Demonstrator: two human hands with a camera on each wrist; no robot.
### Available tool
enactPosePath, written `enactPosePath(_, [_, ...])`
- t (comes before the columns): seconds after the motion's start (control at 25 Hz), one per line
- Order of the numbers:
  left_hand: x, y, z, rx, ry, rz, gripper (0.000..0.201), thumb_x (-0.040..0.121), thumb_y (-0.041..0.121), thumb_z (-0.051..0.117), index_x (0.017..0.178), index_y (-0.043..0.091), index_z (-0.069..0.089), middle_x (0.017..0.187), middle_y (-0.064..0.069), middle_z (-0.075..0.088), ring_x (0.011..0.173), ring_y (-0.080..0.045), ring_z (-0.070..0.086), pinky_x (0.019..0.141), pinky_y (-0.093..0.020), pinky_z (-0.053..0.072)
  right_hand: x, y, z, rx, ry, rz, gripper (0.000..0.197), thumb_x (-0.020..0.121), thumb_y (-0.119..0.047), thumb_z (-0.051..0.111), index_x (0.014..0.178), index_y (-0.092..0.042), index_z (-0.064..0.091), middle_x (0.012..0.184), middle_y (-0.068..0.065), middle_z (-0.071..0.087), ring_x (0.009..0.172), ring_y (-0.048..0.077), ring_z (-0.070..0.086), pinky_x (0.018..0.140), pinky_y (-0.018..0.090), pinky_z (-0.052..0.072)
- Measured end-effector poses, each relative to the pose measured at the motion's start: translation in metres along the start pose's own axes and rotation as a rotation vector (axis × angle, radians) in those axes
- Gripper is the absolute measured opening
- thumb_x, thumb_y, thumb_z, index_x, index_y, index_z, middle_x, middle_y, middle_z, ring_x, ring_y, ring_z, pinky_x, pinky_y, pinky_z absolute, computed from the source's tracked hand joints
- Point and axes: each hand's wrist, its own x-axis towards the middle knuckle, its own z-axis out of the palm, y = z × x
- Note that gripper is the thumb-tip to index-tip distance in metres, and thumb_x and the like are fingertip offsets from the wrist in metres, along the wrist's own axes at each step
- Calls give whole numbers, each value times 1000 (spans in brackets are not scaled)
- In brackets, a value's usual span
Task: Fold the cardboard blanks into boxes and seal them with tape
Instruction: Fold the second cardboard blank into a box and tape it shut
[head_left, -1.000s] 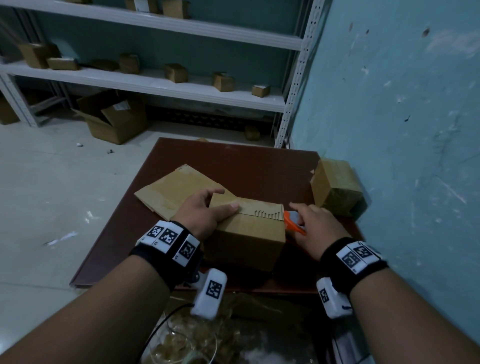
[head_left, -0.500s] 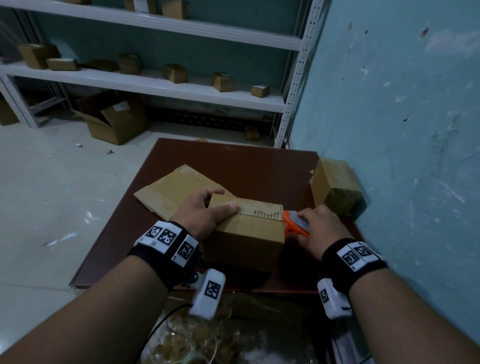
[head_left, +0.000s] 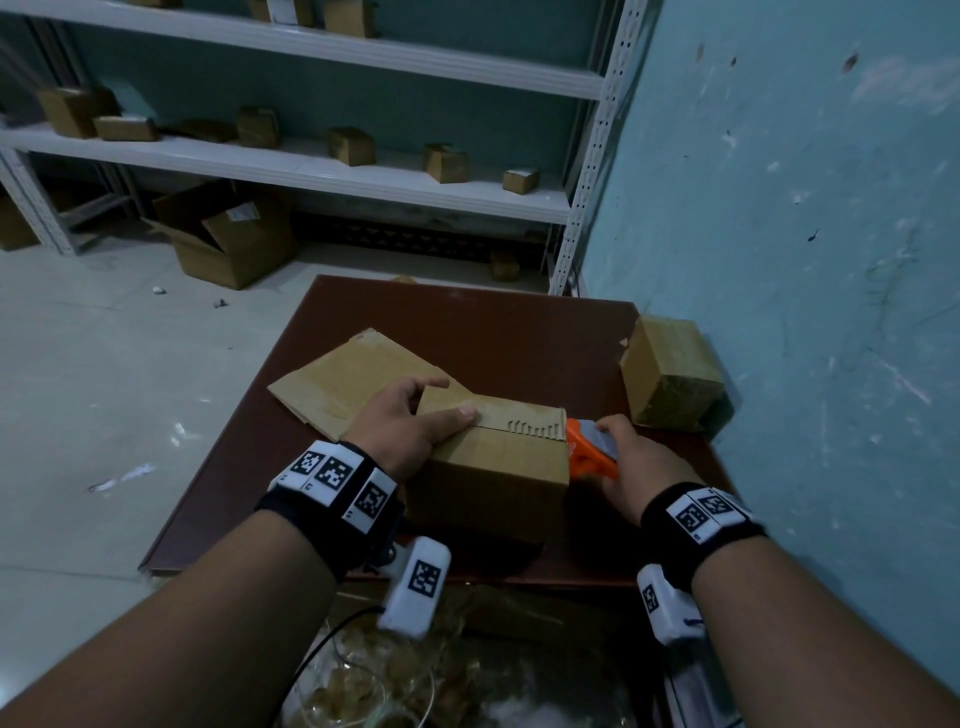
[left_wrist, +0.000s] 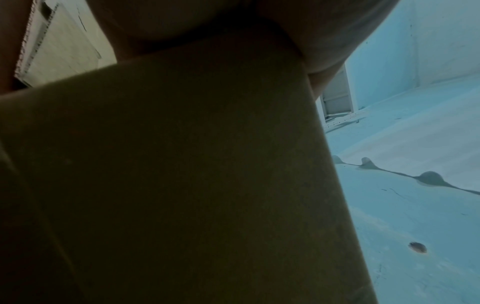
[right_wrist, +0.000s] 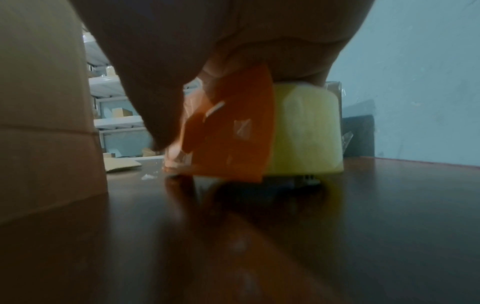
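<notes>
A folded cardboard box (head_left: 493, 467) stands on the brown table (head_left: 467, 322) with a strip of tape along its top seam. My left hand (head_left: 431, 410) grips its top left corner, thumb on the lid and fingers over the far edge. In the left wrist view the box wall (left_wrist: 182, 164) fills the frame under my palm. My right hand (head_left: 618, 447) holds an orange tape dispenser (head_left: 589, 452) against the box's right side. The right wrist view shows the dispenser (right_wrist: 233, 133) and its yellowish tape roll (right_wrist: 306, 129) low over the table.
A flat cardboard blank (head_left: 353, 384) lies behind my left hand. A taped box (head_left: 670, 374) stands at the table's right edge against the blue wall (head_left: 805, 260). White shelves (head_left: 311, 171) with small boxes stand behind. An open carton (head_left: 228, 239) sits on the floor.
My right hand's fingers have curled over the tape dispenser and drawn it slightly back beside the box. The left hand and the box have stayed put.
</notes>
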Motion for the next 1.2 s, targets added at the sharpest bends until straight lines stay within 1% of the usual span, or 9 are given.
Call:
enactPosePath(0.12, [0, -1, 0, -10, 1, 9, 52, 72, 45, 90, 119, 44, 66, 126, 1, 63, 107, -26, 68, 90, -50, 60, -1, 0, 1, 14, -4, -15, 74, 96, -48, 64, 156, -36, 22, 137, 5, 60, 119, 28, 63, 100, 50, 51])
enactPosePath(0.28, [-4, 0, 1, -17, -3, 11, 57, 60, 53, 92, 112, 51, 68, 132, 1, 61, 113, -28, 65, 94, -52, 58, -7, 0, -18, 111, 133, -38, 66, 101, -53, 55, 159, -34, 29, 141, 7, 63, 123, 31, 62, 103, 46, 50])
enactPosePath(0.36, [-5, 2, 2, -39, -30, -6, 50, 70, 46, 90, 114, 47, 68, 129, -1, 62, 108, -29, 68, 86, -48, 61, -13, -2, -39, 245, 248, -78, 64, 98, -55, 57, 156, -34, 40, 139, 4, 66, 122, 29, 64, 103, 42, 50])
enactPosePath(0.44, [-6, 2, 2, -47, -53, -12, 42, 79, 37, 86, 117, 41, 68, 123, -2, 66, 102, -28, 70, 79, -44, 63, -26, -11, -65, 393, 356, -143, 55, 94, -57, 61, 144, -36, 57, 126, -4, 72, 108, 18, 68, 95, 36, 53])
enactPosePath(0.56, [-5, 0, 4, -13, -66, 6, 39, 79, 41, 85, 114, 43, 69, 121, -1, 68, 104, -28, 70, 91, -51, 60, -61, -30, -106, 620, 413, -266, 25, 93, -53, 68, 108, -35, 75, 94, -12, 75, 77, -1, 67, 71, 26, 49])
enactPosePath(0.8, [-3, -1, 13, -49, -100, 24, 53, 58, 54, 92, 106, 46, 72, 116, 0, 74, 105, -26, 72, 94, -54, 57, -86, -74, -126, 746, 47, -367, 25, 90, -51, 70, 92, -27, 80, 79, -1, 78, 72, 17, 75, 74, 39, 60])
enactPosePath(0.92, [-1, -3, 13, -91, -71, 49, 43, 75, 40, 89, 111, 47, 67, 117, 5, 69, 103, -24, 69, 89, -48, 57, -70, -93, -127, 626, 27, -345, 31, 87, -61, 71, 88, -32, 79, 79, -6, 77, 77, 16, 74, 81, 42, 61])
enactPosePath(1.04, [-1, -1, 13, -292, -50, 15, 36, 75, 32, 83, 109, 21, 77, 112, -9, 77, 107, -35, 71, 102, -57, 53, -58, -106, -133, 532, -7, -304, 36, 88, -64, 69, 91, -30, 78, 79, -7, 77, 79, 15, 74, 79, 39, 61])
enactPosePath(1.2, [5, 4, 4, -571, -27, -131, 79, 71, 73, 72, 114, 8, 78, 121, -18, 73, 115, -37, 66, 103, -55, 49, -48, -113, -125, 478, -68, -272, 35, 87, -64, 69, 91, -30, 78, 79, -5, 78, 79, 17, 75, 80, 40, 61])
